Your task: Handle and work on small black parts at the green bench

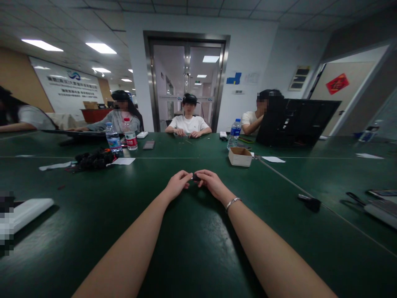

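Just above the green table (pixel 189 231), a small black object (pixel 195 176) sits between my two hands. Its kind is too small to tell; a pale bit shows at its left end. My right hand (pixel 212 183) pinches it between thumb and fingers, with the other fingers curled under. From the other side, the fingertips of my left hand (pixel 178 185) close on the pale left end. A silver bracelet (pixel 233 203) circles my right wrist. My fingers partly cover the object.
Beyond my hands stand an open cardboard box (pixel 240 158), a water bottle (pixel 235 134) and a red-capped bottle (pixel 130 135). Tangled black cables (pixel 94 159) lie left, a black car-key-like item (pixel 310 203) right. A large monitor (pixel 297 123) stands back right. Several people sit around the table.
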Motion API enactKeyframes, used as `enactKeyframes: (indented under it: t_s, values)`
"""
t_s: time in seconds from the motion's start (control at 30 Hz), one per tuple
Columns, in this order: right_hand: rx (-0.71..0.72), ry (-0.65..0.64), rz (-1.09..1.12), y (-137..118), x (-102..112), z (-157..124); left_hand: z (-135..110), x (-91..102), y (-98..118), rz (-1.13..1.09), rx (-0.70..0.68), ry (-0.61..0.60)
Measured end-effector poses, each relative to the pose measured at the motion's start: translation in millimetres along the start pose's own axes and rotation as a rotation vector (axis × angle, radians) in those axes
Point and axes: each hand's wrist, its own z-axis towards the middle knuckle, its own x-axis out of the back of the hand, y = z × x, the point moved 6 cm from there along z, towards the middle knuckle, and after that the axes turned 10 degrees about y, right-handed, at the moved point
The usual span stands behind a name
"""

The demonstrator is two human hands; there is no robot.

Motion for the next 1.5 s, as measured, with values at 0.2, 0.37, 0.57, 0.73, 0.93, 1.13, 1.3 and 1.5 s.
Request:
enactKeyframes:
  t_s: [0.2, 0.37, 0.57, 0.73, 0.93, 1.13, 1.3, 1.5]
  values:
    - [0.007, 0.002, -0.005, -1.7, -0.2, -1.2, 2.6, -0.4, -4.8, 0.029, 0.017, 0.006]
    - [-0.002, 0.016, 0.012, -1.5, 0.7, -0.8, 2.4, -0.4, -3.9, -0.015, -0.001, 0.007]
    - [-0.017, 0.017, 0.016, -1.5, 0.3, -1.2, 2.7, -0.9, -5.2, 0.049, -0.008, -0.026]
    - [-0.020, 0.026, 0.031, -1.4, 1.0, -0.7, 2.9, -1.0, -4.5, -0.023, 0.013, -0.006]
    - [-0.025, 0.027, 0.023, -1.0, 1.4, -0.9, 6.0, -1.1, -9.6, 0.024, 0.009, -0.022]
    - [-0.023, 0.030, 0.040, -2.1, 1.2, -1.2, 3.8, -1.5, -5.0, -0.051, 0.028, -0.030]
    - [-0.021, 0.027, 0.025, -2.4, 0.9, -1.6, 4.3, -0.8, -5.8, -0.024, 0.010, -0.022]
    - [-0.013, 0.021, 0.018, -3.5, -0.1, -2.7, 4.0, 0.4, -5.9, 0.017, 0.001, -0.024]
